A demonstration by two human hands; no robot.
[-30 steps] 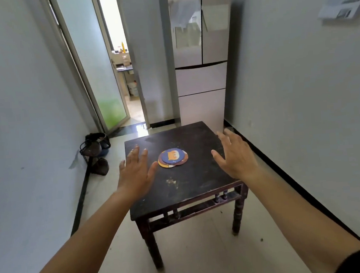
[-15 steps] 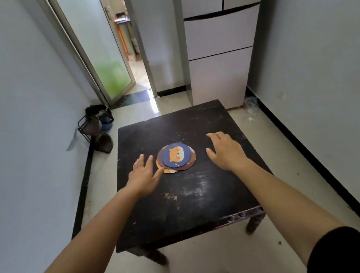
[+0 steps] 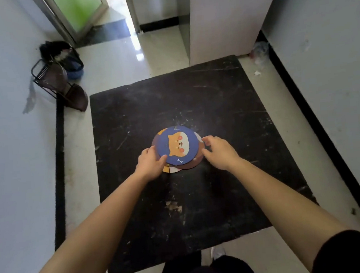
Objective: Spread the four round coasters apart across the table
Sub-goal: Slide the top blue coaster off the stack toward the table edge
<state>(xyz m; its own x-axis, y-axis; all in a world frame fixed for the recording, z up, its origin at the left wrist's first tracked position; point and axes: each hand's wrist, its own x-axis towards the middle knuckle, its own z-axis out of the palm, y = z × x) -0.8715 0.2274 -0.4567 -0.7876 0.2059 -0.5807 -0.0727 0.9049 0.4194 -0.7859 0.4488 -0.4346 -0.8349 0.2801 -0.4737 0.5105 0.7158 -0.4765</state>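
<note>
A loose pile of round coasters lies near the middle of the dark table [image 3: 226, 102]. On top is a blue coaster with an orange dog face [image 3: 176, 145]. A brown coaster [image 3: 191, 164] and an orange-and-white one [image 3: 171, 169] stick out from under it at the near side. My left hand [image 3: 150, 163] rests on the pile's left edge, its thumb on the blue coaster. My right hand [image 3: 218, 151] touches the pile's right edge with curled fingers. Whether either hand grips a coaster is unclear.
The table stands between a white wall on the left and one on the right. A white fridge [image 3: 219, 19] is just behind it. A dark wire rack with bags [image 3: 59, 79] sits on the floor at the left. My feet show below the near table edge.
My head has come closer and tilted down over the table. Both hands moved inward from beside the pile onto its left and right edges.
</note>
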